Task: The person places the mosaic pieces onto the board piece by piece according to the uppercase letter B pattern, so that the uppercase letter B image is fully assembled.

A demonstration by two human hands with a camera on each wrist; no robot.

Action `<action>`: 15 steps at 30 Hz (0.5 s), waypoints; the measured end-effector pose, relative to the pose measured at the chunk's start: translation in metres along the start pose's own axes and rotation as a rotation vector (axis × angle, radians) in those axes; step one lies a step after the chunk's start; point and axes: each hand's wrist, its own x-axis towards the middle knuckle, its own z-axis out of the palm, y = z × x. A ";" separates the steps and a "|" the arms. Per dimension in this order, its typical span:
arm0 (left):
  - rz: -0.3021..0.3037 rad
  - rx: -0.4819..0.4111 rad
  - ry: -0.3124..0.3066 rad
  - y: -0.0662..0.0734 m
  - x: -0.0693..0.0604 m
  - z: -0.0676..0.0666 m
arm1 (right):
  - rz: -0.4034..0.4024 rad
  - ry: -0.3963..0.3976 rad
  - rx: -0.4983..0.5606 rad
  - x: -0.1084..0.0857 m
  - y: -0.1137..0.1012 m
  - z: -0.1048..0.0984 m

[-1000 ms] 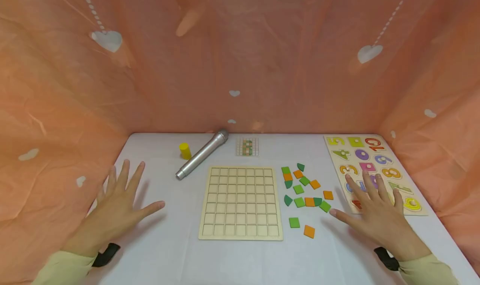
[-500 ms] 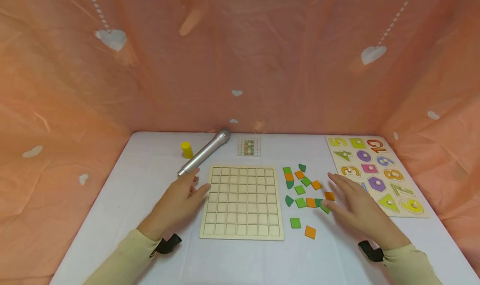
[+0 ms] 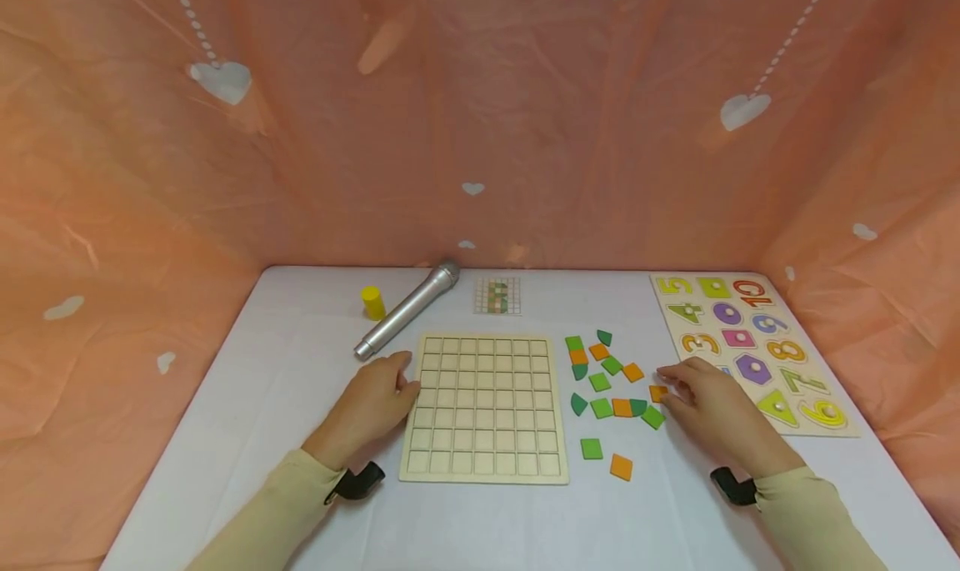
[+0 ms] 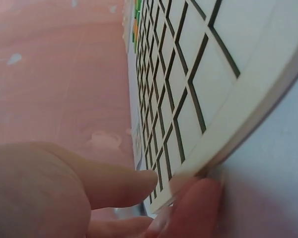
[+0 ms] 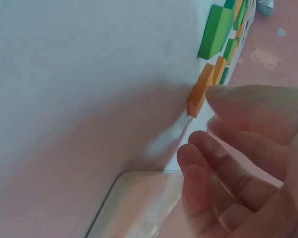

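Observation:
A pale wooden grid board (image 3: 485,479) lies mid-table. My left hand (image 3: 367,408) is at its left edge; in the left wrist view the thumb (image 4: 124,186) lies over the rim and a fingertip (image 4: 196,208) meets the side, pinching it. Loose green and orange tiles lie right of the board. My right hand (image 3: 712,404) hovers around the rightmost orange square tile (image 3: 657,393), fingers bent and apart from the thumb. In the right wrist view the thumb is beside that orange tile (image 5: 200,91); the other fingers are clear of it.
A silver microphone (image 3: 405,311) and a yellow cylinder (image 3: 372,303) are at the back left. Behind the board lies a small pattern card (image 3: 497,296). A number puzzle board (image 3: 817,379) is at the right. Pink curtains (image 3: 480,137) surround the white table (image 3: 480,529).
Both hands started spread above the table. My left hand moved right to the grid board's left edge, its fingers bending. My right hand came inward and lowered to the orange tile, narrowing its fingers.

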 end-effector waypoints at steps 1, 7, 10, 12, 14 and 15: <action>-0.008 -0.010 -0.009 -0.001 0.000 0.000 | 0.008 -0.009 -0.004 0.001 0.001 0.000; -0.022 -0.030 -0.042 -0.004 -0.001 0.000 | 0.027 -0.044 -0.010 0.004 0.004 -0.001; -0.018 -0.035 -0.052 -0.005 -0.001 0.000 | 0.019 -0.044 -0.011 0.004 0.005 -0.002; -0.018 -0.044 -0.057 -0.006 0.000 0.001 | 0.015 -0.045 -0.011 0.004 0.006 -0.003; -0.021 -0.053 -0.064 -0.006 0.000 0.001 | 0.009 -0.048 -0.015 0.004 0.007 -0.003; -0.023 -0.057 -0.066 -0.006 0.000 0.001 | 0.007 -0.049 -0.015 0.004 0.007 -0.004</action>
